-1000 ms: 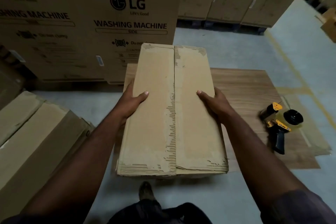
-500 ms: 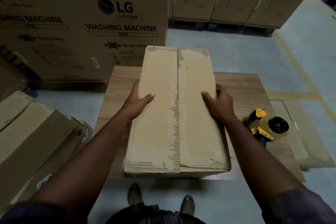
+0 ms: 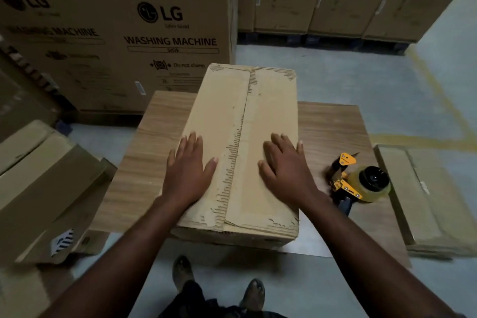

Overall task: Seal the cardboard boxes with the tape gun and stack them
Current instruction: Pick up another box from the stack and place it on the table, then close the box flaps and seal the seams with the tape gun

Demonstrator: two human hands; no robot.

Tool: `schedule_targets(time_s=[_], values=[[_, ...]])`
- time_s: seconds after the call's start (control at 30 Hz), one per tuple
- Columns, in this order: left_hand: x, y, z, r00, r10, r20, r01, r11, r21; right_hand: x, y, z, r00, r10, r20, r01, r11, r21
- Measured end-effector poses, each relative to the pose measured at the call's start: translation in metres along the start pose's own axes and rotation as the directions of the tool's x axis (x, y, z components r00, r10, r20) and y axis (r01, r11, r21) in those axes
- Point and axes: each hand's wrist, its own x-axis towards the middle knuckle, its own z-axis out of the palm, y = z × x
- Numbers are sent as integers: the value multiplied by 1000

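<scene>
box (image 3: 240, 152) on board (image 3: 333, 131), overhanging its near edge; flaps closed, seam untaped | left hand (image 3: 189, 170) and right hand (image 3: 285, 168) flat, fingers spread, pressing flaps | tape gun (image 3: 361, 183) idle by board's right edge | sealing, stacking outstanding

One left hand (image 3: 189, 175), one right hand (image 3: 286, 171), one tape gun (image 3: 361, 183), one board (image 3: 134, 175), one box (image 3: 232, 116) atop it, two shoes (image 3: 182, 271).
</scene>
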Motion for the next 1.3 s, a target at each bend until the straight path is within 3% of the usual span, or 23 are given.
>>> schedule_targets(time_s=[0.17, 0.43, 0.6, 0.73, 0.8, 0.9, 1.03, 1.3], values=[[-73, -9, 9, 996, 50, -80, -51, 999, -2, -19, -3, 4, 1000, -6, -5, 6, 999, 34], [-63, -26, 2, 977, 68, -200, -92, 989, -116, -19, -19, 12, 995, 94, -38, -92, 994, 68], [-16, -83, -28, 973, 174, -153, -207, 950, -235, -27, -83, 43, 971, 230, -70, -227, 973, 52], [24, -114, -50, 967, 245, -68, -253, 951, -179, -22, -132, 64, 961, 276, -20, -276, 961, -15], [31, -111, -54, 975, 221, -1, -219, 968, -124, -18, -137, 63, 961, 277, 5, -276, 960, -48], [9, -80, -36, 989, 71, 132, -74, 997, 16, -10, -124, 54, 978, 198, 64, -191, 976, -105], [-43, -27, -3, 999, -28, 24, 24, 992, 128, 39, -71, 39, 987, 129, 94, -110, 976, -187], [-57, -11, 2, 995, -100, -18, 101, 989, 109, 140, 19, -2, 969, 234, 78, -205, 938, -278]])
